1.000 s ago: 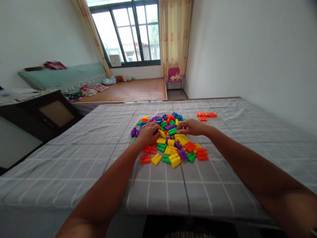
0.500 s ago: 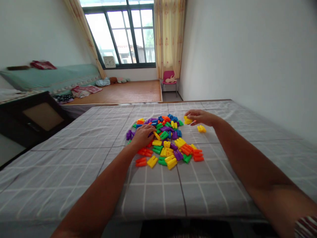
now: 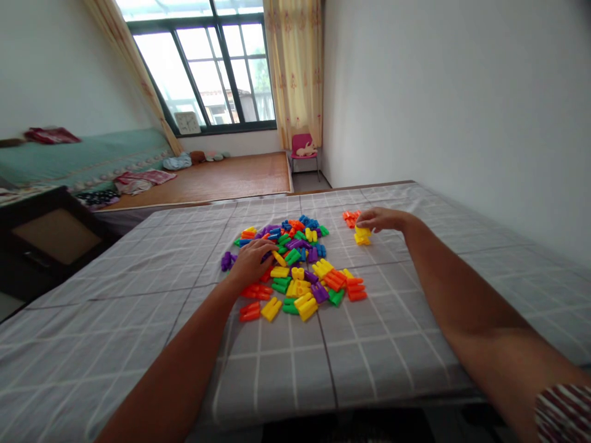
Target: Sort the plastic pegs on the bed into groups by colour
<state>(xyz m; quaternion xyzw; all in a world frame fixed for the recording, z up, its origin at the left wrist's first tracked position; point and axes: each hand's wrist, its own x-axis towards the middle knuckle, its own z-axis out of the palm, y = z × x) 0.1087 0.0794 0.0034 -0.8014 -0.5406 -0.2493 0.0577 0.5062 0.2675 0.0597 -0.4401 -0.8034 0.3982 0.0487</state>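
Note:
My left hand (image 3: 252,263) lies over the left side of a heap of colourful plastic building blocks, its fingers stretched out and resting on them. A purple block (image 3: 267,257) shows just under those fingertips, and a yellow block (image 3: 279,258) is beside them. Right of the heap, my right hand (image 3: 379,219) pinches a yellow block (image 3: 362,231) between thumb and fingers. It is right at another yellow block (image 3: 363,240) lying on the cloth; whether the two are joined I cannot tell. Orange blocks (image 3: 351,218) lie just beyond, left of my right fingertips.
A grey checked cloth (image 3: 392,344) covers the table. Orange, yellow, green and purple blocks lie loose at the heap's near side. Behind the table are a low bed platform (image 3: 231,175), a pink chair (image 3: 302,144) and a window. A dark cabinet (image 3: 41,240) stands at left.
My right hand has carried its yellow block rightward and down to the yellow block on the cloth, uncovering the orange blocks. My left hand stays on the heap. The view has shifted slightly.

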